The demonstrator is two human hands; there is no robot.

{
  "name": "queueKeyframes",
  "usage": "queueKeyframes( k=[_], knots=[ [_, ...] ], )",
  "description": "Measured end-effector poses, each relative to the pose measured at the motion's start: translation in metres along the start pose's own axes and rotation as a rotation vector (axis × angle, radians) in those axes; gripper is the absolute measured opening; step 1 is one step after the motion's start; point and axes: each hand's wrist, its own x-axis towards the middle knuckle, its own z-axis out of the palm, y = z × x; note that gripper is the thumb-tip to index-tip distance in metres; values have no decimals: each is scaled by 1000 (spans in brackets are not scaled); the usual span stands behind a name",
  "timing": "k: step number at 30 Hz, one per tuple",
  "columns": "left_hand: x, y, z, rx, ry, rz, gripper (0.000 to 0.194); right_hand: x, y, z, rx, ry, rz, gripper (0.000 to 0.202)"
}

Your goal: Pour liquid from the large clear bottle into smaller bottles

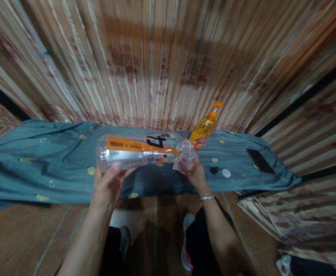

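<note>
A large clear plastic bottle (139, 149) with an orange and silver label lies sideways above the cloth, its neck to the right. My left hand (108, 184) is closed on the bottle near its base, thumb on the near side. Beside the neck, my right hand (195, 172) is closed on a clear, crumpled-looking plastic piece (187, 158). This piece meets or overlaps the bottle's mouth; its exact kind is unclear. Just behind the right hand stands an orange pump bottle (204, 132) with yellow liquid.
A blue-green patterned cloth (67, 172) covers the narrow table. To the right lie a small black cap (214, 170), a white round lid (226, 173) and a dark phone (260, 161). A pleated curtain (145, 69) hangs behind, with dark poles at both sides.
</note>
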Motion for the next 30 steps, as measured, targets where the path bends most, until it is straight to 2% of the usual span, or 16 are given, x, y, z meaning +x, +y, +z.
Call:
queueKeyframes(
  k=[12, 30],
  knots=[
    [0, -1, -3, 6, -19, 13, 54, 0, 3, 1, -5, 4, -18, 51],
    [0, 0, -1, 8, -16, 17, 56, 0, 0, 0, 8, 9, -18, 50]
  ],
)
